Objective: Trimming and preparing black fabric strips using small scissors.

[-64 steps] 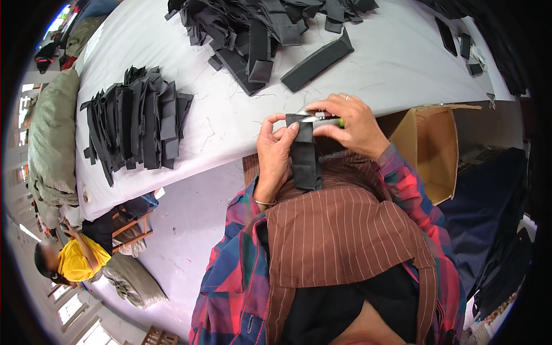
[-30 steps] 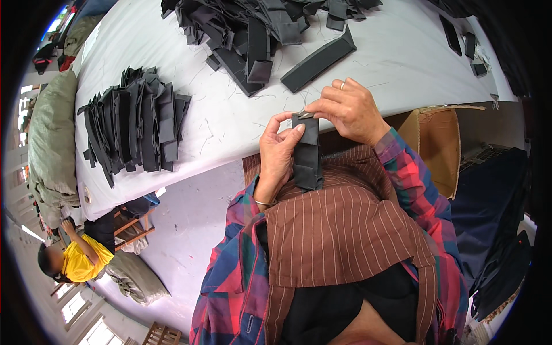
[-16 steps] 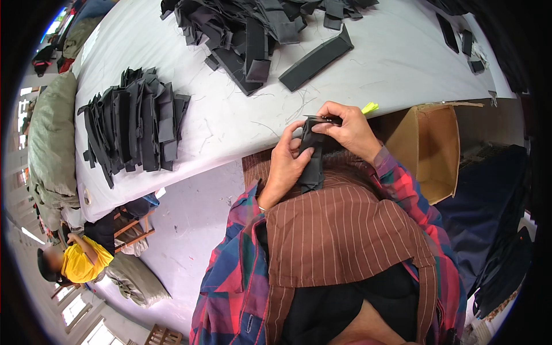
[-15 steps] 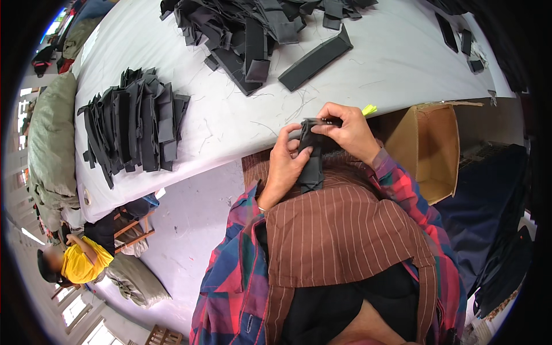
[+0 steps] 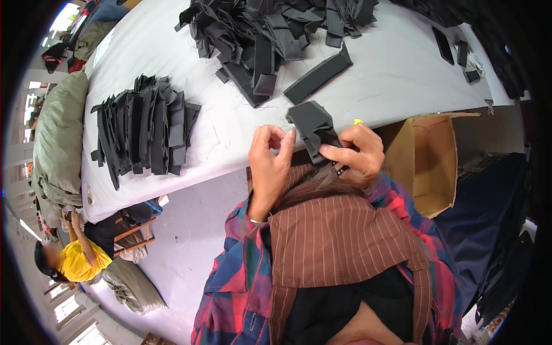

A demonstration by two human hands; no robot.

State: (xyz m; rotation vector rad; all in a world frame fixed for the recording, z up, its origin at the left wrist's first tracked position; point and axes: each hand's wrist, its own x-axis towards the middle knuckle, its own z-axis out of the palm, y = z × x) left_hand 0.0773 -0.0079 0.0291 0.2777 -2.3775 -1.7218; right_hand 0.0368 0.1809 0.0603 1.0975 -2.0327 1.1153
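Observation:
My right hand pinches a folded dark grey fabric strip between thumb and fingers. The strip's far end stands up over the table edge. Tucked in the same hand is a small metal tool that looks like thread snips, its pointed blades slanting down toward my apron. To the left, apart from the strip, my left hand is closed, thumb and fingertips drawn together. Whatever it may pinch is too small to make out.
On the white table lie a row of stacked dark strips, a loose heap and a single strip. An open cardboard box stands at the right. A person in yellow is at the far left.
My left hand has let go of the strip and moved slightly left. My right hand has taken hold of the strip and raised it, and the tool now points downward.

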